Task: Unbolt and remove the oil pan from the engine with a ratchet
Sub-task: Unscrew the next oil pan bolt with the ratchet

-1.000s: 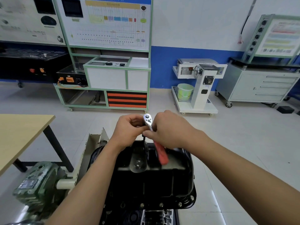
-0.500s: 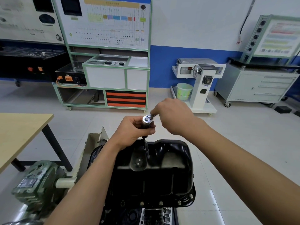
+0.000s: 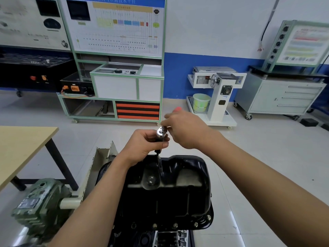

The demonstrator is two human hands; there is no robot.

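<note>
Head view: right hand [image 3: 185, 130] hides most of the ratchet [image 3: 161, 131] handle.

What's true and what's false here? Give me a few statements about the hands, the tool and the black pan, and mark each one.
1. Both hands hold the ratchet: the left hand at its head, the right hand on its handle. True.
2. The pan lies on the table. False: it sits on the engine; the table stands apart, to the left.
3. Bolts sit along the pan's near edge. True.
4. The handle's end is blue. False: it is red.
</note>
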